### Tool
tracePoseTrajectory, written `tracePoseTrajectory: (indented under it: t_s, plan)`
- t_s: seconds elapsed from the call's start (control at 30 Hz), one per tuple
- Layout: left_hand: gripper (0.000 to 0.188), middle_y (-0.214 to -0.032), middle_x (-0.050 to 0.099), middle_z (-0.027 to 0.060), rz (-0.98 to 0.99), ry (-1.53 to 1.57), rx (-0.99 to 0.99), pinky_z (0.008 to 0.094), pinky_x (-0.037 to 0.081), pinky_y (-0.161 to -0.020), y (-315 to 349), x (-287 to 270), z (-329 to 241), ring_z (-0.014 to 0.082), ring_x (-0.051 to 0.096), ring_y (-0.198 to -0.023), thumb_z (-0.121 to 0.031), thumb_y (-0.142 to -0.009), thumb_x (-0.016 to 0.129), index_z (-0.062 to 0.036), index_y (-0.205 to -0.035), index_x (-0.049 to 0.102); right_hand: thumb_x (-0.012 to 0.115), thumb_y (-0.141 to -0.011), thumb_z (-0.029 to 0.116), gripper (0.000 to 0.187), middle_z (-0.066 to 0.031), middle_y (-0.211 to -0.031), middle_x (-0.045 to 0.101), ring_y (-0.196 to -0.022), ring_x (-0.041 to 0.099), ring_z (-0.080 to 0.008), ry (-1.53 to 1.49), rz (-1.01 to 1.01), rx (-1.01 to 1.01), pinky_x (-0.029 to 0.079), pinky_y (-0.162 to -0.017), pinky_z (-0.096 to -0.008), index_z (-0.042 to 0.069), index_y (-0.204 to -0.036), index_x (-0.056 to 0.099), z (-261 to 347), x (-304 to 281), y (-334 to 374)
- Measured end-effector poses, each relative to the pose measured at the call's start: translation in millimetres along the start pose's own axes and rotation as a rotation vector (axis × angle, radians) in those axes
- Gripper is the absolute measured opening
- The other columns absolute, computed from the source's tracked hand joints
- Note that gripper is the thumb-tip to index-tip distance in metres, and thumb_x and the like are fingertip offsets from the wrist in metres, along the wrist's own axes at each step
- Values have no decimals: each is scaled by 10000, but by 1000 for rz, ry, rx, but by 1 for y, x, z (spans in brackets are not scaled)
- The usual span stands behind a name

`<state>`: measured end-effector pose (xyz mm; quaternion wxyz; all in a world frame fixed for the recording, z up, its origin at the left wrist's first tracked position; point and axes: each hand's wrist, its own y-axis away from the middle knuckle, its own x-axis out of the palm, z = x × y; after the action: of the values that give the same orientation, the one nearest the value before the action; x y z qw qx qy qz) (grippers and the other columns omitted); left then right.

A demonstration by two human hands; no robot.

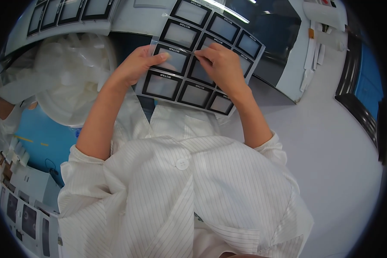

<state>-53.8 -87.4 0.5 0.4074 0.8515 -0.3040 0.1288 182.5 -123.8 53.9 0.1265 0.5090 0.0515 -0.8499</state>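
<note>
A tilted sheet (pixel 182 92) carries rows of black-framed rectangles with pale, clear-looking windows. It is raised in front of me, above my lap. My left hand (pixel 139 64) grips its left edge, thumb lying on top and the other fingers behind; their tips show faintly through a window. Over the middle of the sheet, my right hand (pixel 223 66) has thumb and forefinger pinched together. A thin, shiny edge, like clear film (pixel 176 48), runs across the sheet from near my left hand to that pinch. The rest of the right fingers are curled.
Another sheet with black-framed windows (pixel 69 12) lies on the pale bench (pixel 146 23) at the upper left. Below stands a white bin (pixel 60 116) holding crumpled clear plastic. A dark glossy panel (pixel 273 32) is behind the sheet, to the right. Grey boxy equipment (pixel 34 185) sits lower left.
</note>
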Motion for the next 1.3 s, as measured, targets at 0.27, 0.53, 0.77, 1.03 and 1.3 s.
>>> tracePoseTrajectory:
  t_s: [0.27,0.53,0.77,1.03,1.3]
  plan:
    - [302,-957,679,52,-11,-54,-3,281,534,-674,-3,-1,3,147,652,-893,-273,-897,631,-52,-1100,596,688,-786,105,96,-42,-727,591,-643,595,-229,56,0,33,474,-583,-323,109,-878,714,-17,-18,24]
    - [313,-953,691,70,-9,-109,-15,281,525,-678,-4,-4,2,132,636,-871,-311,-905,615,-63,-1097,601,696,-783,113,89,-48,-725,588,-643,593,-235,131,58,82,473,-583,-328,106,-870,712,-33,-39,40]
    - [314,-955,687,58,-35,-89,-33,290,522,-674,-4,-3,3,131,632,-865,-307,-897,629,-64,-1094,601,700,-775,94,71,-58,-723,592,-644,598,-241,138,98,126,475,-587,-325,92,-845,709,-43,-50,50]
    - [313,-916,689,49,-54,-55,-26,244,522,-634,-4,0,3,105,640,-785,-287,-896,640,-47,-1093,603,698,-768,89,78,-62,-733,601,-658,608,-245,94,100,156,479,-596,-330,87,-845,710,-50,-58,60]
    - [304,-938,689,62,-39,-60,-42,280,527,-667,-7,-4,4,130,643,-835,-278,-892,638,-58,-1097,597,687,-747,85,98,-77,-746,602,-710,613,-269,199,202,254,485,-644,-348,85,-843,709,-63,-73,76]
